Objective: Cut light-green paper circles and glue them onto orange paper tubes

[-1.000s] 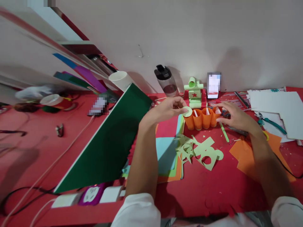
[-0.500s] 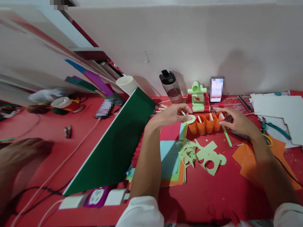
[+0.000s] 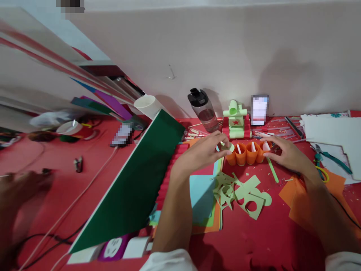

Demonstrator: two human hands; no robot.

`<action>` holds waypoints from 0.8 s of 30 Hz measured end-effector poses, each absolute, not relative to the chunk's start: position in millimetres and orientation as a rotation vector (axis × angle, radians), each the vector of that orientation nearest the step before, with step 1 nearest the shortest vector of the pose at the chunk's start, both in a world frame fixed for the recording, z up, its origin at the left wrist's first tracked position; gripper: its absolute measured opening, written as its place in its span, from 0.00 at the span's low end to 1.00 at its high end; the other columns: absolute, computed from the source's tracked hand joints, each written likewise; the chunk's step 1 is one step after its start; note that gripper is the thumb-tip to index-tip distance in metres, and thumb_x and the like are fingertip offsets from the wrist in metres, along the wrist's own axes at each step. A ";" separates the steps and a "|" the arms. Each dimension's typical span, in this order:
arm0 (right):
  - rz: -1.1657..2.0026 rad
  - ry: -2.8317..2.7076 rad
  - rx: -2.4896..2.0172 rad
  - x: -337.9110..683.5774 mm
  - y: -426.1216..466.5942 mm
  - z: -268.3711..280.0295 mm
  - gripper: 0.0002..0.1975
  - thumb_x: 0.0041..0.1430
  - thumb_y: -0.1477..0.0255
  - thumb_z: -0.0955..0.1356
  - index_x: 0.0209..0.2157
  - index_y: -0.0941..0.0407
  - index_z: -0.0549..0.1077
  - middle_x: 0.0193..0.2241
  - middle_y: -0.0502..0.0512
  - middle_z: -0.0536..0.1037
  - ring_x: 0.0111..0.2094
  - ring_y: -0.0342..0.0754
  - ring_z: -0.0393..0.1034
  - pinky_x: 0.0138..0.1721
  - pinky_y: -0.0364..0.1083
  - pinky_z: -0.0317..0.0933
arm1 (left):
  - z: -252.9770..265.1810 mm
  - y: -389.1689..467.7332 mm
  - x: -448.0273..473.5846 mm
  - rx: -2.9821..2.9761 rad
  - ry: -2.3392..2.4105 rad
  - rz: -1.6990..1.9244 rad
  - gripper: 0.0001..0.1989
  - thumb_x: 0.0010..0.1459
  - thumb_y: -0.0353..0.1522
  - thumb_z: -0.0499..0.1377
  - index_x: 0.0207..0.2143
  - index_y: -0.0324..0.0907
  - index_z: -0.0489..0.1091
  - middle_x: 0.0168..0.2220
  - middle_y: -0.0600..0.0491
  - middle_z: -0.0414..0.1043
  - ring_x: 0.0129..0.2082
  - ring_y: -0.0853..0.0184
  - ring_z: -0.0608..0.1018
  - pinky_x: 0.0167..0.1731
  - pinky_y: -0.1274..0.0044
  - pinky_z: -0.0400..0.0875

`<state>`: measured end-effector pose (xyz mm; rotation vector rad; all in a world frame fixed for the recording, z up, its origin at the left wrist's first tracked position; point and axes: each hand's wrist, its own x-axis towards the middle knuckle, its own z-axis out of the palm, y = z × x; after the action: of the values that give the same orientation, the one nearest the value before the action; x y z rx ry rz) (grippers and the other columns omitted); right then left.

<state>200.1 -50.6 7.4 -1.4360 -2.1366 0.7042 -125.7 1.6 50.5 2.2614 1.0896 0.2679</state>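
Observation:
A row of several orange paper tubes [image 3: 240,155] stands upright on the red tabletop, with white pieces showing inside some of them. A pale green paper disc [image 3: 231,147] sits at the mouth of the leftmost tube. My left hand [image 3: 210,150] has thumb and fingers closed at that disc's edge, against the tube. At the row's other end, my right hand [image 3: 286,154] grips the rightmost tube. Behind the row is a pale green and red paper model [image 3: 236,120] with a red star. Cut pale green paper scraps [image 3: 245,192] lie in front.
A green board [image 3: 126,188] leans at left, beside coloured sheets [image 3: 201,199]. A bottle [image 3: 203,109] and a phone [image 3: 259,109] stand by the wall. Pliers [image 3: 334,158] and orange paper [image 3: 299,199] are right. Another person's hand [image 3: 25,184] is far left.
The view has shifted slightly, so things appear lower. My left fingers have closed in around the disc on the leftmost tube. My right hand stays on the row's right end.

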 end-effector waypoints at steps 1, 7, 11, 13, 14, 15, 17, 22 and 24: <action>0.711 -2.136 -1.439 199.9 -50.6 7.7 0.19 0.69 0.63 0.70 0.60 0.43 0.73 0.69 0.52 0.73 0.70 0.58 0.66 0.69 0.63 0.61 | 51.5 1.0 -125.8 2.260 1.094 0.258 0.08 0.69 0.39 0.59 0.41 0.44 0.71 0.45 0.49 0.74 0.40 0.62 0.78 0.43 0.69 0.73; 0.772 -2.124 -1.445 200.2 -50.0 7.3 0.18 0.69 0.63 0.70 0.59 0.44 0.73 0.70 0.54 0.71 0.71 0.59 0.64 0.70 0.64 0.59 | 60.5 -7.2 -127.6 2.279 1.096 0.231 0.07 0.70 0.38 0.59 0.44 0.45 0.71 0.47 0.49 0.77 0.44 0.61 0.79 0.45 0.70 0.73; 0.758 -2.108 -1.437 199.7 -49.3 5.5 0.19 0.69 0.61 0.71 0.59 0.43 0.74 0.70 0.54 0.70 0.71 0.61 0.64 0.70 0.66 0.59 | 60.5 -11.3 -127.5 2.301 1.130 0.190 0.07 0.69 0.37 0.59 0.46 0.47 0.71 0.52 0.49 0.78 0.47 0.60 0.80 0.46 0.70 0.74; 0.760 -2.109 -1.427 199.0 -49.2 5.5 0.19 0.69 0.61 0.71 0.59 0.43 0.74 0.70 0.54 0.70 0.72 0.61 0.63 0.70 0.66 0.59 | 59.3 -13.2 -126.8 2.333 1.181 0.160 0.07 0.69 0.38 0.58 0.47 0.47 0.70 0.54 0.49 0.78 0.48 0.59 0.81 0.46 0.69 0.73; 0.765 -2.111 -1.421 198.6 -49.2 5.6 0.18 0.69 0.62 0.71 0.59 0.43 0.74 0.70 0.55 0.71 0.72 0.61 0.63 0.70 0.66 0.59 | 58.7 -14.2 -126.4 2.349 1.201 0.146 0.08 0.70 0.39 0.57 0.47 0.48 0.70 0.55 0.49 0.78 0.49 0.58 0.81 0.46 0.69 0.73; 0.768 -2.112 -1.418 198.4 -49.1 5.7 0.18 0.69 0.62 0.70 0.59 0.44 0.74 0.70 0.54 0.71 0.72 0.61 0.63 0.70 0.65 0.59 | 58.1 -15.3 -126.1 2.365 1.218 0.136 0.08 0.71 0.39 0.57 0.47 0.48 0.70 0.55 0.49 0.78 0.50 0.58 0.80 0.46 0.69 0.73; 0.766 -2.121 -1.415 198.4 -48.6 5.5 0.18 0.69 0.62 0.70 0.59 0.43 0.75 0.69 0.54 0.72 0.72 0.60 0.62 0.70 0.65 0.60 | 56.7 -17.3 -125.8 2.390 1.235 0.122 0.09 0.72 0.40 0.55 0.49 0.48 0.70 0.57 0.49 0.77 0.51 0.57 0.80 0.46 0.70 0.73; 0.774 -2.132 -1.399 200.2 -46.1 2.2 0.19 0.68 0.62 0.72 0.59 0.43 0.75 0.69 0.54 0.72 0.73 0.60 0.61 0.69 0.64 0.61 | 51.9 -21.3 -126.7 2.432 1.280 0.090 0.12 0.72 0.39 0.55 0.53 0.49 0.71 0.59 0.49 0.77 0.53 0.56 0.81 0.45 0.70 0.74; 0.808 -2.122 -1.385 200.4 -45.3 0.5 0.19 0.68 0.63 0.72 0.59 0.44 0.75 0.68 0.55 0.73 0.72 0.60 0.62 0.69 0.64 0.62 | 50.3 -22.5 -127.0 2.455 1.299 0.076 0.13 0.72 0.39 0.55 0.54 0.48 0.71 0.60 0.48 0.77 0.54 0.55 0.81 0.45 0.70 0.74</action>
<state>200.4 -45.3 0.5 -1.3852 -2.1218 0.8082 -127.0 -22.5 50.3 2.4555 1.2991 0.0765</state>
